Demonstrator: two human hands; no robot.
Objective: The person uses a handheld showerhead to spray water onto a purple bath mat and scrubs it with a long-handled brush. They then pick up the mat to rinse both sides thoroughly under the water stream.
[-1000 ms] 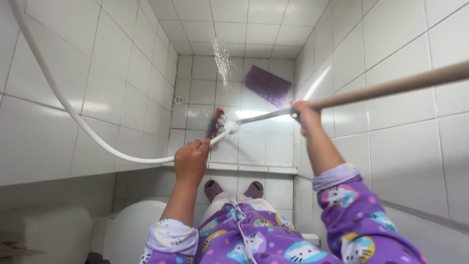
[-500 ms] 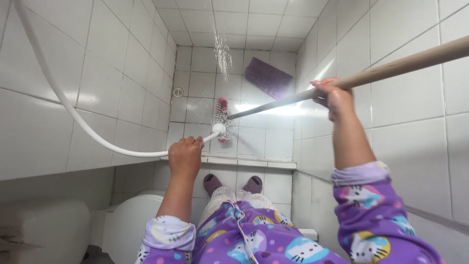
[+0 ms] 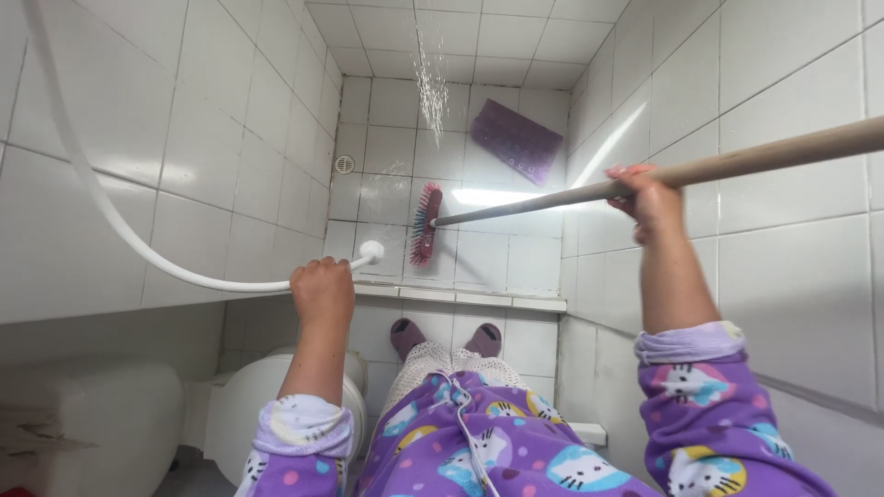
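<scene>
**Head view: long-handled brush on the shower floor, hose in the other hand**

The scrubbing brush (image 3: 425,224), red-bristled with a blue back, stands on edge against the white tiled shower floor (image 3: 479,253), near the raised kerb. Its long wooden pole (image 3: 737,164) runs up to the right hand (image 3: 649,195), whose fingers are curled shut round the shaft well back from the head. The pole looks stiff and light; wet, it may turn slippery, so a full wrap near the middle, as here, seems the steady place to hold it.

The left hand (image 3: 321,287) is closed round a white shower hose (image 3: 138,241), just behind its small round nozzle (image 3: 371,250); the hose is limp and bends freely, so gripping close to the tip steers it best. The nozzle sits just left of the brush, apart from it.

Further off, water droplets (image 3: 428,83) fall on the tiles, a purple mat (image 3: 516,140) lies in the far corner, a round drain (image 3: 343,165) is at the left, and a white toilet (image 3: 267,405) is below
</scene>
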